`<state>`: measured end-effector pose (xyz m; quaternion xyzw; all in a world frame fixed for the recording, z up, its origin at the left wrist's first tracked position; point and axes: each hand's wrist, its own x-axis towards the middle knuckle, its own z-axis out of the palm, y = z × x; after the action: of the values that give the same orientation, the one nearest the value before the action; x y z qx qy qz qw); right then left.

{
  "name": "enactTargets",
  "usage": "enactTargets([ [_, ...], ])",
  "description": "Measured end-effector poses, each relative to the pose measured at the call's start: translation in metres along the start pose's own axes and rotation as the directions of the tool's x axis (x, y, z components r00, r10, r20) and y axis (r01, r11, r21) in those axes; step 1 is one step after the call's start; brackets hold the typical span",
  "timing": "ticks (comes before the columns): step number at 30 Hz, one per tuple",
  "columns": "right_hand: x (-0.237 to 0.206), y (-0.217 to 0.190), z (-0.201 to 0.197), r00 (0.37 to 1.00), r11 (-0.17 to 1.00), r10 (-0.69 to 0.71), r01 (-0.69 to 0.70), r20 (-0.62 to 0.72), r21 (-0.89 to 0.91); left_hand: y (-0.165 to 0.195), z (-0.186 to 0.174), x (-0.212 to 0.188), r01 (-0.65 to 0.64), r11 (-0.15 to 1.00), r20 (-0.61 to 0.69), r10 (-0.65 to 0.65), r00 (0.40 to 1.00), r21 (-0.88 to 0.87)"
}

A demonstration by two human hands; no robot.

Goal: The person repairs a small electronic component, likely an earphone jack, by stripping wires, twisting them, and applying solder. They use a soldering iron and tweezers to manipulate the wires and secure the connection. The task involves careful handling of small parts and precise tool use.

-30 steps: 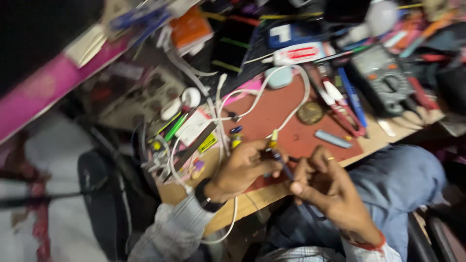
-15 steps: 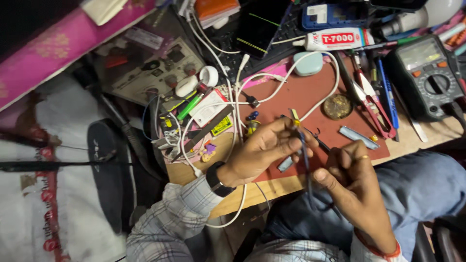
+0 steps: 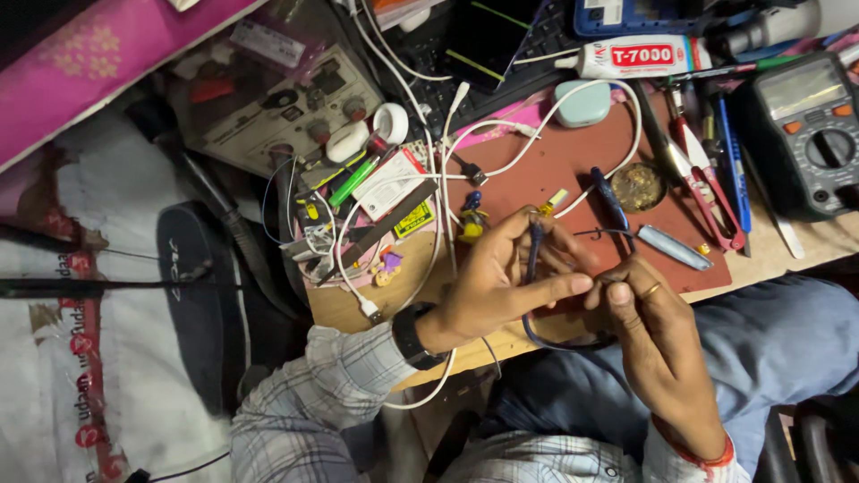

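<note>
Both hands (image 3: 573,304) — dark cable (image 3: 534,259) between fingertips

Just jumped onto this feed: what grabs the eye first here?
Both hands meet at centre: the left hand and right hand pinch a dark cable above the reddish work mat. White cables loop across the mat, and a multimeter sits at the right edge.

A thin dark blue rubbery cable (image 3: 533,259) looks matt. The brick-red work mat (image 3: 573,170) is smooth and dull over a pale raw-wood bench (image 3: 344,309). A white plastic glue tube (image 3: 640,56) shines; a checked cloth sleeve (image 3: 313,394) is soft.
</note>
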<state>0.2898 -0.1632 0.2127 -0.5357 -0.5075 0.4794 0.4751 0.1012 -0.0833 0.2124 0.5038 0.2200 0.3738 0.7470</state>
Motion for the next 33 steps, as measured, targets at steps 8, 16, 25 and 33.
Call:
enactTargets([
  [8,0.002,-0.008,0.005,0.999,0.996,-0.013,0.008,-0.053,-0.093,-0.01,0.004,-0.001,-0.025,1.0,-0.065,0.026,0.998,0.006],
  [16,0.007,-0.011,0.012,0.945,0.905,-0.272,0.187,-0.181,-0.382,-0.013,0.003,-0.001,-0.015,0.988,-0.137,0.037,0.99,0.155],
  [25,0.0,-0.004,0.017,0.962,0.987,-0.112,0.078,-0.248,-0.139,-0.006,0.006,-0.003,-0.047,0.971,-0.121,0.077,0.99,0.236],
  [33,-0.018,-0.018,-0.003,0.933,0.992,-0.077,0.106,-0.353,0.063,0.003,-0.017,0.004,-0.014,0.999,-0.184,0.006,0.983,-0.042],
])
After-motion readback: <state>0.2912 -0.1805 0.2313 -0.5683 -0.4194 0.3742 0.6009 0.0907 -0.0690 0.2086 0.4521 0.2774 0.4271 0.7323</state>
